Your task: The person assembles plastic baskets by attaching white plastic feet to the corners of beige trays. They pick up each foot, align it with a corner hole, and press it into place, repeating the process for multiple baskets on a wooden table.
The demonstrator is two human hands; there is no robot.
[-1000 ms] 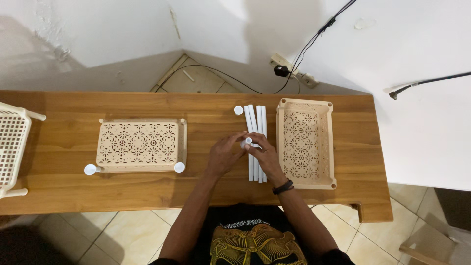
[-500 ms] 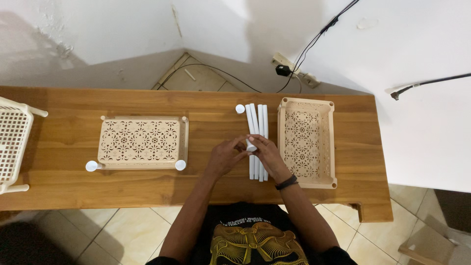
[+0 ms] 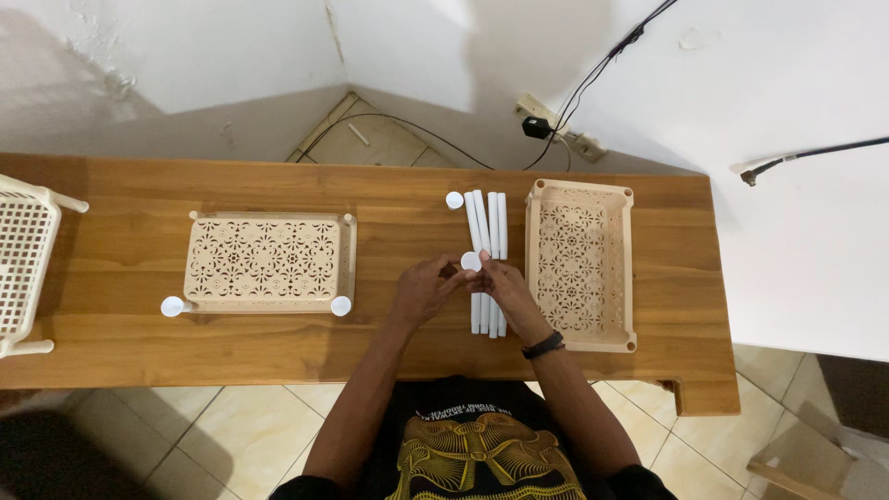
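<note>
Far left, white plastic lattice basket (image 3: 23, 264) hangs partly off the edge of the long wooden bench (image 3: 120, 190), cut off by the frame.

Next: cream perforated plastic shelf tray (image 3: 267, 262), lying flat with its patterned face up. Two round white plastic caps sit on its near corners, one at the near-left corner (image 3: 170, 306) and one at the near-right (image 3: 341, 305).

Centre: left hand (image 3: 421, 292) and right hand (image 3: 503, 289) meet over a row of white plastic tubes (image 3: 489, 222) that lie side by side, running away from the person. Both sets of fingers are closed on one small round white plastic cap (image 3: 471, 262), held between the fingertips just above the tubes. Left fingers (image 3: 446, 271) pinch it from the left, right fingers (image 3: 488, 271) from the right. Can't tell whether the cap sits on a tube end or is loose. Dark band on the right wrist.

One more loose white cap (image 3: 455, 199) rests on the bench at the far-left end of the tube row, just beside it.

Right: second cream perforated plastic tray (image 3: 580, 264), open side up, rim raised, long axis parallel to the tubes and just beside them.
</note>
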